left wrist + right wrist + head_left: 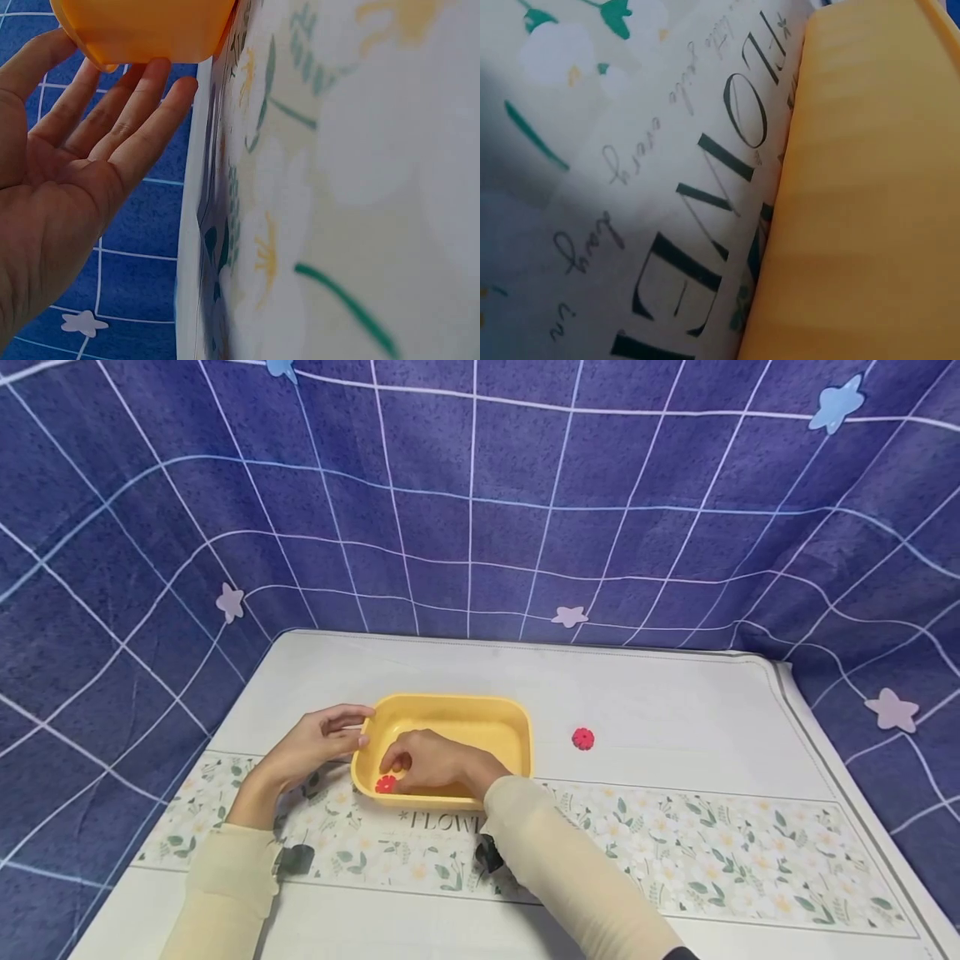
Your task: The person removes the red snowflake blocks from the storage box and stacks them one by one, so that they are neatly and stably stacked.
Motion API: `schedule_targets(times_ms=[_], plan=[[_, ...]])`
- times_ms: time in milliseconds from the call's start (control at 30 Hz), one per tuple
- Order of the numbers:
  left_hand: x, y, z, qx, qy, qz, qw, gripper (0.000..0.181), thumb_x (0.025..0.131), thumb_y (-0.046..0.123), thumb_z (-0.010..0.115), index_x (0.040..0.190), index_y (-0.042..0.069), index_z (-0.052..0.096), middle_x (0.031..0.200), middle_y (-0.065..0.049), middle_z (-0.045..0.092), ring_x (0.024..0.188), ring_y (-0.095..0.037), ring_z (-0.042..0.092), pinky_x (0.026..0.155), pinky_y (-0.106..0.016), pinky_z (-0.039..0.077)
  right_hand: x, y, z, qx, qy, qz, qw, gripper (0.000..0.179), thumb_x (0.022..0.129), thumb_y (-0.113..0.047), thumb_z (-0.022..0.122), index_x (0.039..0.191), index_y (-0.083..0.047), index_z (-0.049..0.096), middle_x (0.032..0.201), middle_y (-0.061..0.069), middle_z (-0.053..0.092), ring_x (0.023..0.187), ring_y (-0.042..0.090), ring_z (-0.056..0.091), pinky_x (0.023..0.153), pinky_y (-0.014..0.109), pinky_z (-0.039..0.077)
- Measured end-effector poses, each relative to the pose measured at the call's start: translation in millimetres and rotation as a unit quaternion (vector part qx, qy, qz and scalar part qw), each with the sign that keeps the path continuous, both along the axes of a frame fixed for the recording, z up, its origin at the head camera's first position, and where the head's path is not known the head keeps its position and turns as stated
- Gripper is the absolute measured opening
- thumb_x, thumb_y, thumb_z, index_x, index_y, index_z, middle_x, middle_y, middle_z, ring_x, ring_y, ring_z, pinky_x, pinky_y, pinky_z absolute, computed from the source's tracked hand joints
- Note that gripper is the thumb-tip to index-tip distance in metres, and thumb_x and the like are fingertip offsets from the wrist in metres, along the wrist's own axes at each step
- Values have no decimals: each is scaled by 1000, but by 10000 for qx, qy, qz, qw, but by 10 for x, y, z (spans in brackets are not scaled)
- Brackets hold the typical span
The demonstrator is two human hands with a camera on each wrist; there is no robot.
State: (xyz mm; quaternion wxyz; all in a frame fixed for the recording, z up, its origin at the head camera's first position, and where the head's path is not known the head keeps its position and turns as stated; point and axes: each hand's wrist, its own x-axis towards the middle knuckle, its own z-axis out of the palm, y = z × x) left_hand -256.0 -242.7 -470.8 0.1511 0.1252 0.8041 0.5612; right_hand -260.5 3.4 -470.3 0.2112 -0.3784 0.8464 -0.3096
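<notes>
A yellow rectangular plastic basin stands on the table. My left hand is at its left end, thumb and fingertips against the outside near the rim. In the left wrist view the fingers are spread and nearly straight beside the basin wall. Inside the basin, my right hand reaches down to the near left corner. Its curled thumb and forefinger pinch the edge of a small red flower-shaped piece. The right wrist view shows only the basin's outer wall and printed cloth; the hand is hidden there.
A second red flower-shaped piece lies on the white table, right of the basin. A floral printed band with lettering crosses the tablecloth. A dark blue curtain with grid lines and stars hangs behind and at both sides.
</notes>
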Motion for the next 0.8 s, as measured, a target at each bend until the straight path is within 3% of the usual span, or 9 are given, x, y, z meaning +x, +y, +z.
schedule_targets(times_ms=[800], plan=[[33, 22, 34, -77, 23, 58, 10000, 52, 98, 13, 71, 146, 3, 52, 148, -26, 55, 134, -43, 58, 92, -24, 60, 35, -66, -5, 222, 481, 92, 9986, 19, 89, -18, 81, 108, -14, 77, 95, -3, 62, 86, 3, 52, 79, 11, 45]])
